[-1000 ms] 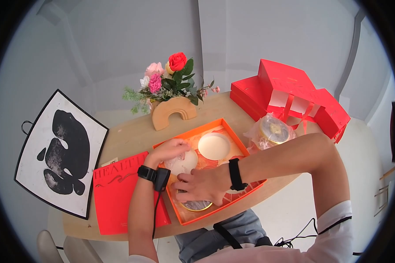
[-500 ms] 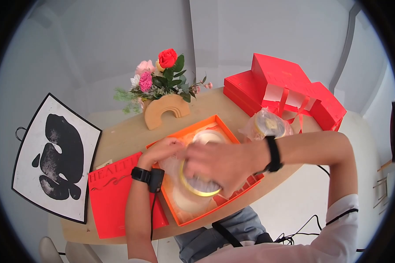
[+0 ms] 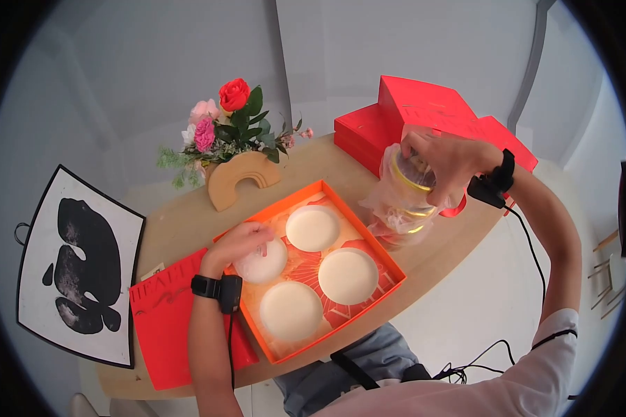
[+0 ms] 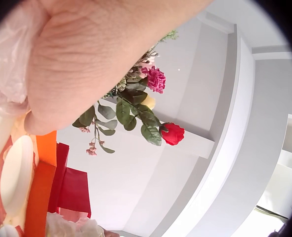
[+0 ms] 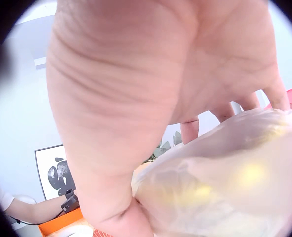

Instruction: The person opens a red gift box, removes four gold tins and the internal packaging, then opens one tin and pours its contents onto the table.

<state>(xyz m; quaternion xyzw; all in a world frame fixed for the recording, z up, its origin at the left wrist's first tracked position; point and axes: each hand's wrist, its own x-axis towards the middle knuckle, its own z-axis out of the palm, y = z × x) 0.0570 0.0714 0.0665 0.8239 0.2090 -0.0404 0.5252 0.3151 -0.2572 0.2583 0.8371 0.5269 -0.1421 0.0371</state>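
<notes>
My right hand [image 3: 448, 163], fingers spread and bent, grips a round clear-topped container [image 3: 410, 174] with a gold rim. It sits over more gold-banded containers [image 3: 414, 221] wrapped in clear plastic, right of the orange box [image 3: 389, 278]. In the right wrist view, my thumb and fingers reach round the cloudy plastic wrapping [image 5: 225, 182]. My left hand [image 3: 240, 244] is over the box's left round recess, its fingers bent. Crumpled translucent plastic [image 4: 10, 59] bunches against that palm in the left wrist view; the fingertips there are hidden.
Pale round recesses [image 3: 313, 228] show in the box's printed insert. A red booklet [image 3: 163, 340] lies to its left, beside a framed black-and-white picture [image 3: 83, 271]. Flowers [image 3: 233, 118] in a wooden arch vase [image 3: 243, 177] stand behind. Red boxes [image 3: 424, 97] sit at back right.
My right hand has carried the gold-rimmed container up out of the orange box and right, over the wrapped containers. My left hand stays at the left recess. The head view has shifted slightly.
</notes>
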